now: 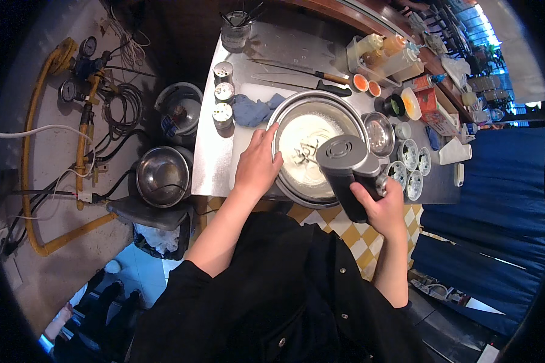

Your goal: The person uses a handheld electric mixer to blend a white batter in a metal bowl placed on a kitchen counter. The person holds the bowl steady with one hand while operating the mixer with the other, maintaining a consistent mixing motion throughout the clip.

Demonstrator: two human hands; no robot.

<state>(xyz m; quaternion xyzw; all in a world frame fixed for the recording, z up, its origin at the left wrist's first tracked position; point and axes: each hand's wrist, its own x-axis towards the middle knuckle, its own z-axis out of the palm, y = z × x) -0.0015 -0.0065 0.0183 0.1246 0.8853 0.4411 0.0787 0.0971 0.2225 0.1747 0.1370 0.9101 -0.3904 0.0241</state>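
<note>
A large metal mixing bowl (315,99) holds a pale cream mixture (309,147), with metal beaters (305,154) dipped in it. My right hand (383,204) grips a black and silver electric hand mixer (349,177), tilted over the bowl's right side. The fingers of my left hand (261,163) lie on the bowl's left rim, thumb against its side. Beside the bowl, above my left hand, a crumpled blue cloth (253,110) rests on a white board (245,140).
Two long knives (331,78) lie behind the bowl. Shaker jars (222,113) stand at left. To the right are a small metal bowl (379,134), several patterned cups (409,154) and a bin of squeeze bottles (372,68). A bin (159,236) stands below left; another person's legs (109,308) show beyond.
</note>
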